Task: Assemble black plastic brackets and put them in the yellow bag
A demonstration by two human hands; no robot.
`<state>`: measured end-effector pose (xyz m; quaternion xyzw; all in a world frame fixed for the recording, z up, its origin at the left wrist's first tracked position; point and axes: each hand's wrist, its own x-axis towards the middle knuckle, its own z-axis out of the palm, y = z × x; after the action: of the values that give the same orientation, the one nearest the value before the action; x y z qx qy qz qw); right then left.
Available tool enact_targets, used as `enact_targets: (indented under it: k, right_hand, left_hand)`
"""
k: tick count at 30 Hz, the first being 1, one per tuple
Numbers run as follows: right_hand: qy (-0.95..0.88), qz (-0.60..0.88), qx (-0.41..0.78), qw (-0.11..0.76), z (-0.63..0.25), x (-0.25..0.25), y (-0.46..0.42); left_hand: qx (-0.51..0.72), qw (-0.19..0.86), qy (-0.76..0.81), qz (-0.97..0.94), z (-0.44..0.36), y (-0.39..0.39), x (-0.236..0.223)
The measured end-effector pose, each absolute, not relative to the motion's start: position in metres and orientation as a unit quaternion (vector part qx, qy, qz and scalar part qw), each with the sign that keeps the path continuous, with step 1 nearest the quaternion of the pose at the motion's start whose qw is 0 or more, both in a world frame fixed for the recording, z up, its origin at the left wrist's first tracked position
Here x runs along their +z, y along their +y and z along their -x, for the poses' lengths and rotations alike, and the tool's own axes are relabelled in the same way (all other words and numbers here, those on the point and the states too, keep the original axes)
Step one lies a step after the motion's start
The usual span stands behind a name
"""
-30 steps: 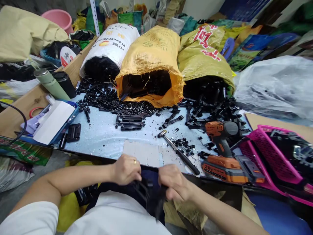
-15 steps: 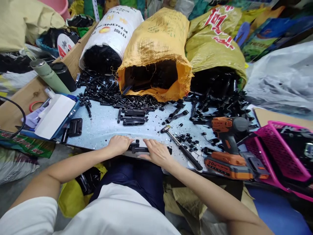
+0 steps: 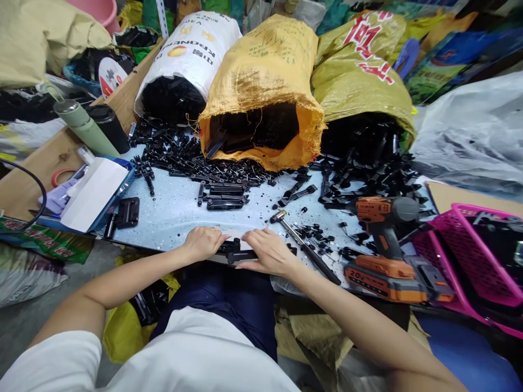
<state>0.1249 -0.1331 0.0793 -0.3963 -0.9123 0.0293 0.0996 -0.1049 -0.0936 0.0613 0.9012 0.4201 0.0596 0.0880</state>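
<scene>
Handling a black part (image 3: 242, 256) just left of the hammer (image 3: 306, 249) seems the step in hand: left grip (image 3: 203, 243) closed on one end, right grip (image 3: 267, 251) clasped over it. The next move likely calls for steady, even pressure.

"20V" on drill battery (image 3: 384, 283), red characters (image 3: 363, 37) on olive sack (image 3: 355, 97)

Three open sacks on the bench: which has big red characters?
The rightmost, olive-yellow sack; the orange middle sack and white left sack show none.
</scene>
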Motion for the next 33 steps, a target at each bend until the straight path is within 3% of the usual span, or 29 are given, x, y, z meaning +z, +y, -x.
enact_targets:
  k: [3,10,13,15,17,20,25,28,33]
  right_hand:
    - [-0.905,0.407,0.034,0.120,-0.147,0.091,-0.143]
    - [-0.812,0.233,0.333,0.418,-0.110,0.095,-0.183]
    - [-0.714,0.319,0.337,0.525,-0.069,0.066,-0.189]
    - [-0.661,0.430,0.292,0.541,-0.052,0.043,-0.179]
    - [-0.635,0.492,0.257,0.537,-0.049,0.025,-0.155]
    - [-0.682,0.488,0.212,0.502,-0.069,0.018,-0.092]
    - [-0.808,0.499,0.071,0.304,-0.101,0.037,0.057]
    - [-0.853,0.487,-0.010,0.187,-0.088,0.045,0.136]
    - [-0.867,0.480,-0.056,0.119,-0.048,0.043,0.202]
  left_hand:
    - [0.116,0.082,0.332,-0.933,0.113,-0.096,0.070]
    - [0.379,0.326,0.138,-0.855,0.092,-0.149,0.099]
    - [0.481,0.326,0.138,-0.802,0.071,-0.164,0.094]
    - [0.522,0.265,0.145,-0.798,0.063,-0.163,0.081]
    - [0.497,0.178,0.155,-0.835,0.062,-0.153,0.064]
    - [0.367,0.053,0.192,-0.908,0.069,-0.120,0.035]
    - [0.148,-0.009,0.269,-0.952,0.077,-0.049,0.005]
    - [0.136,-0.009,0.317,-0.939,0.079,-0.021,0.007]
    - [0.208,0.039,0.590,-0.779,0.100,0.017,0.021]
